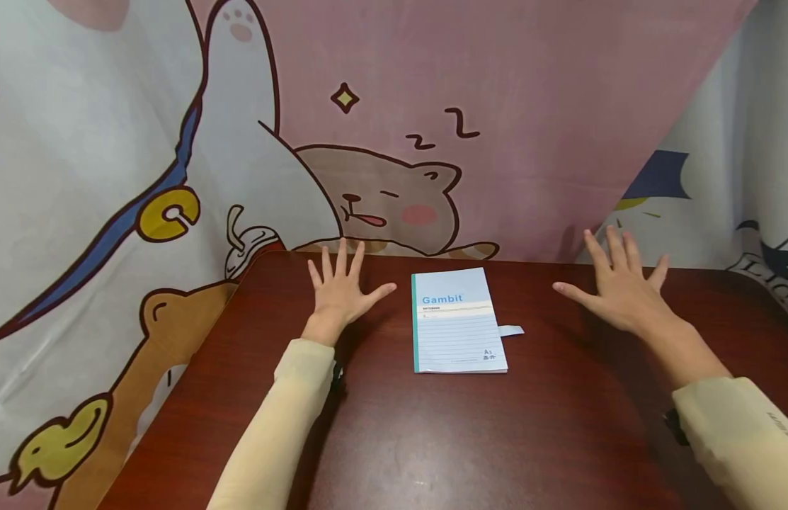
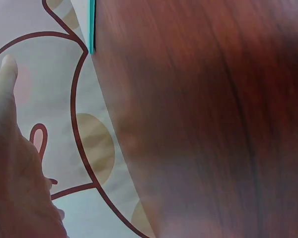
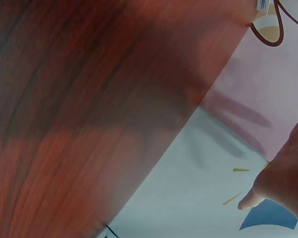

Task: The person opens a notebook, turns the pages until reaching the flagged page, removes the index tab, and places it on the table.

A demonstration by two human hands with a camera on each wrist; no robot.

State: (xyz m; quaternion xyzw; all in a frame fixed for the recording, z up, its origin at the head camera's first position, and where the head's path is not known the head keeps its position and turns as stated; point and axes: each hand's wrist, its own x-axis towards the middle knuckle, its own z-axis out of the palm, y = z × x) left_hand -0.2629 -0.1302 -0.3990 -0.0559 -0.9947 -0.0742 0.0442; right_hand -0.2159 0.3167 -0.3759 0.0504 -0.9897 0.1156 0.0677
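Note:
A notebook [image 1: 457, 340] with a teal spine and a pale lined cover marked "Gambit" lies closed on the dark red wooden table [image 1: 394, 439]. From its right edge sticks a small white tab [image 1: 511, 331]. To the notebook's left, my left hand [image 1: 341, 294] is held with fingers spread and holds nothing. My right hand [image 1: 626, 294] is farther off on the other side, its fingers also spread and nothing in it. In the left wrist view, a corner of the teal spine [image 2: 92, 29] shows at the top.
Behind the table hangs a cloth [image 1: 527, 85] printed with cartoon animals, which also runs down the left and right sides. The table's back edge lies just beyond the notebook. A dark strap [image 1: 337, 374] sits at the left wrist.

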